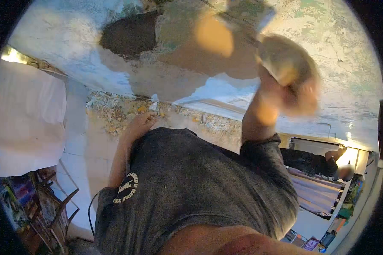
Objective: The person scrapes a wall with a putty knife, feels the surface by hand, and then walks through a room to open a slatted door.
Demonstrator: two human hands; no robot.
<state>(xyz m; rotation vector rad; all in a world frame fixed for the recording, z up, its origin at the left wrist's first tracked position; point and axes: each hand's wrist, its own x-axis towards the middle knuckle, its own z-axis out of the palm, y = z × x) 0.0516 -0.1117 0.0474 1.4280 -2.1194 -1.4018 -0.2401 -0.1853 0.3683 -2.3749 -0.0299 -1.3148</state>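
Note:
My right hand (pixel 295 100) is raised against the wall (pixel 344 59) and smeared by motion. Its fingers appear wrapped round a blurred grey-brown thing with a rounded outline (pixel 289 59), whose kind I cannot make out. Where they work, the wall surface is patchy, with flaking pale paint and a bare brown area (pixel 191 57). Low by my body on the left, my left hand (pixel 144 122) has its fingers curled, and nothing shows in it. Below that hand, flakes and crumbs of debris (pixel 108 111) lie along the foot of the wall.
On the left stands a bulky thing under a pale cover (pixel 27 119), above a dark chair-like frame (pixel 51 208) on the tiled floor (pixel 78 170). Another person in dark clothes (pixel 306 161) is at the right, near a bright lamp (pixel 349 157) and cluttered shelves (pixel 347 210).

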